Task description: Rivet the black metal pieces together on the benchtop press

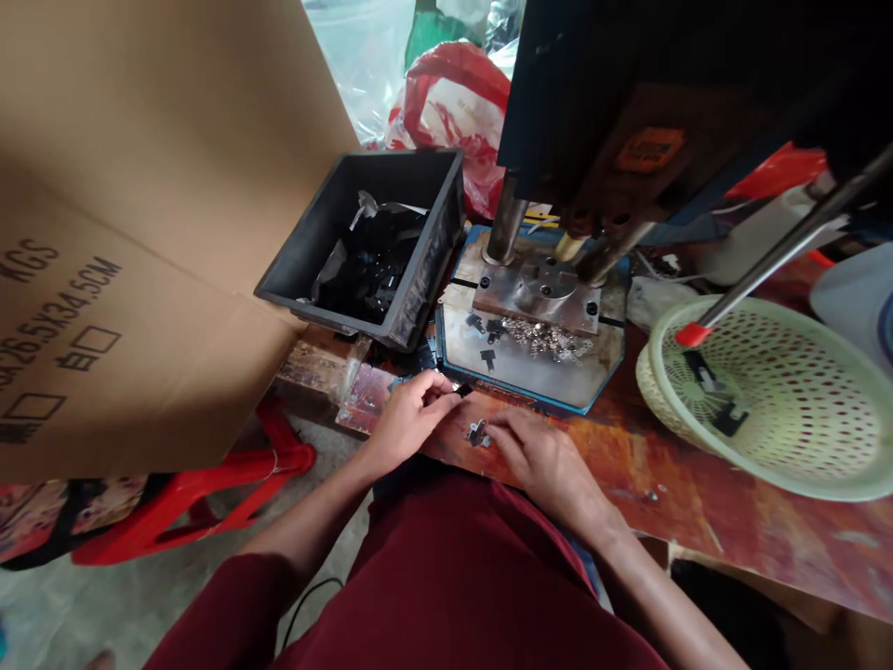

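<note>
Left hand (411, 414) pinches a small black part (462, 389), seemingly pointing right; right hand (540, 456) fingertips grasp a metal clip (478, 433).

Head camera, looking forward and steeply down from above the lap.

The single view sits close over the near edge of the surface (698, 502), with both forearms running up from the bottom of the frame to the hands at centre. It faces a press (628, 112) that fills the upper right, a box (104, 233) crowding the left and a basket (781, 400) at right. Floor shows lower left.
</note>
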A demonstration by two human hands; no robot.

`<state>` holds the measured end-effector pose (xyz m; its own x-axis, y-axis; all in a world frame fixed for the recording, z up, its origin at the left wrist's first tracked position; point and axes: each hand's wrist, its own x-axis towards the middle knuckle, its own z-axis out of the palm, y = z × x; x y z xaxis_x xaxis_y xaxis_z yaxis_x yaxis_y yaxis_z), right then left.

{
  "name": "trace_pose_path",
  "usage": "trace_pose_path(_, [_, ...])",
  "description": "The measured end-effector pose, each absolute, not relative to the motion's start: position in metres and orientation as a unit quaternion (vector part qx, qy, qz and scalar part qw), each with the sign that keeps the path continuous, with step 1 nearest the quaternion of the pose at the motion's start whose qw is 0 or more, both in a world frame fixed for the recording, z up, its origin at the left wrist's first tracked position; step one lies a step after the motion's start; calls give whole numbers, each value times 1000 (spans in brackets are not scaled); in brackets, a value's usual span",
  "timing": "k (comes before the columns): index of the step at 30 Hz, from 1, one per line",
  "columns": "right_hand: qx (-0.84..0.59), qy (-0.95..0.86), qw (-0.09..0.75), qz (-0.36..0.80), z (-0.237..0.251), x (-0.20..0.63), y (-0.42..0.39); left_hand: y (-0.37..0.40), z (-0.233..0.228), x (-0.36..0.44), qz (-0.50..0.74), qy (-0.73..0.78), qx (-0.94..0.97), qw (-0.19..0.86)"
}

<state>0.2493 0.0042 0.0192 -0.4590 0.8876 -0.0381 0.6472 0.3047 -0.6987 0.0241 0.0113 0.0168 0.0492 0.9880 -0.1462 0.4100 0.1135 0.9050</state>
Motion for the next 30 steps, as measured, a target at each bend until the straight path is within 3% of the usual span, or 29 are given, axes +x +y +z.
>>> trace_pose_path(4, [-515, -683, 249, 454, 32, 247, 13, 18, 31, 36, 356, 576, 409, 612])
trace_pose_path(9, [-504, -572, 295, 576, 31, 250, 21, 24, 36, 50, 368, 514, 332, 701])
trace_pose_path(13, [-509, -522, 337, 596, 32, 257, 22, 26, 41, 54, 338, 486, 349, 726])
trace_pose_path(21, [-509, -539, 343, 578, 38, 271, 28, 35, 51, 60, 361, 501, 352, 703])
trace_pose_path(30, [-512, -484, 377, 602, 44, 267, 43, 37, 52, 69, 329, 442, 321, 770])
